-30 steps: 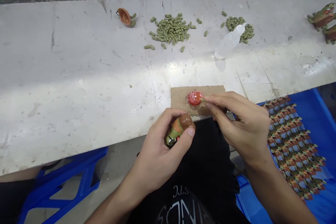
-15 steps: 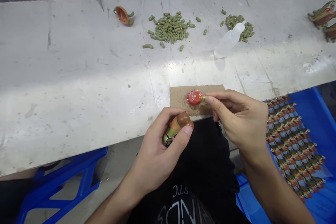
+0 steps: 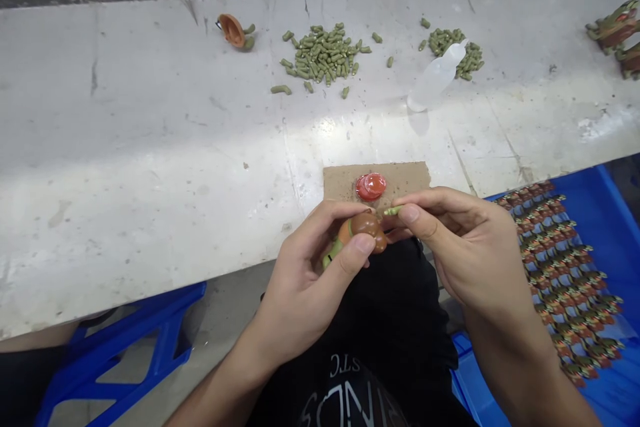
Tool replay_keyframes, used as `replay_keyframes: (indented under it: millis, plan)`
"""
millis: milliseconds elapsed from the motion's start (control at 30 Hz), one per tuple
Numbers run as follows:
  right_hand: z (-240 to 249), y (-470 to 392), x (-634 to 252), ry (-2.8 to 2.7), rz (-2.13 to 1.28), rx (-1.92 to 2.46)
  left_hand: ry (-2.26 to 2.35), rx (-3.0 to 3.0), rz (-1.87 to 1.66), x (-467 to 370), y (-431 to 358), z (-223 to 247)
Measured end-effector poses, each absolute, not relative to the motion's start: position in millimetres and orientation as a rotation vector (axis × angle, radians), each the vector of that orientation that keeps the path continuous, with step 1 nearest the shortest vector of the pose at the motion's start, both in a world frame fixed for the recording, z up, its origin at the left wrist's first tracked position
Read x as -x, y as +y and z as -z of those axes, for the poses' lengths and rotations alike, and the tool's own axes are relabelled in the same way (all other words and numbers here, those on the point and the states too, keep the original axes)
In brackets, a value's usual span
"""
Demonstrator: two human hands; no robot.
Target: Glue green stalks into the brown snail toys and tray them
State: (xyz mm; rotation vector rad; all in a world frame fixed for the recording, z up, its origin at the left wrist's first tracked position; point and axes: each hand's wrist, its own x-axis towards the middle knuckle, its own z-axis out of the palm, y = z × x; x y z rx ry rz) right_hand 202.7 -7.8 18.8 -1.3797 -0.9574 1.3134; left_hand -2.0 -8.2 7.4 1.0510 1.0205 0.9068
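My left hand (image 3: 305,280) is closed around a small brown, orange and green figure (image 3: 366,225), its brown end facing right. Between the thumb and fingertips of my right hand (image 3: 465,247) is a small green piece (image 3: 393,211), just right of the figure's brown end. Whether the piece touches the figure is too small to tell. Behind both hands, a red glossy dish (image 3: 371,187) sits on a piece of brown cardboard (image 3: 410,175) at the table's near edge.
Green pieces lie in a large pile (image 3: 327,53) and a smaller one (image 3: 470,65) beside a translucent bottle (image 3: 434,82). An orange part (image 3: 231,30) lies back left. Several figures fill a blue crate (image 3: 613,240) at right; a blue stool (image 3: 115,353) stands lower left.
My right hand has moved down and away from the red dish with the green piece. The figure in my left hand has turned and shifted slightly right.
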Motion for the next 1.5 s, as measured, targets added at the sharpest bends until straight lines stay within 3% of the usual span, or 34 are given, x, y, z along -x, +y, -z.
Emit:
replay_keyframes:
  millis: [667,967,1500]
  plan:
    - [-16.6,-9.9,-198.1,-1.005,-1.229,1.468,1.032,-1.173,-0.84,3.3,-7.9,-1.7]
    - [-20.1,-16.8,-198.5,-1.262,-1.027,1.529,1.03,-1.305,-0.843,5.0,-9.6,-2.3]
    - [-22.1,-16.4,-195.1,-1.337,-1.019,1.282,0.991,-1.516,-0.964,7.6,-11.6,1.7]
